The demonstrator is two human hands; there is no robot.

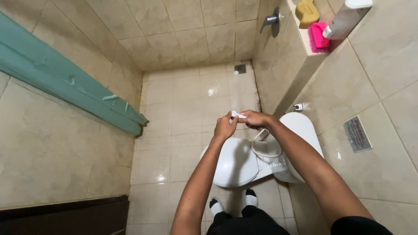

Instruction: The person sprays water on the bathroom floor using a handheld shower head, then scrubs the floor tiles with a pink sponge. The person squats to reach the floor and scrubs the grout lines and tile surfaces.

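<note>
Tiled walls and floor: beige tiles enclose a small bathroom; a teal curtain point(65, 78) hangs along the wall on one side.
Toilet: white toilet point(235, 163), lid shut, below the hands.
Hose: a white hose point(264, 150) loops down over the tank.
Ledge items: pink brush point(319, 37), yellow sponge point(307, 13).
Left hand point(224, 128): fingers pinched on the small white nozzle point(237, 115).
Right hand point(257, 119): closed around the same nozzle, above the toilet, touching the left.
</note>
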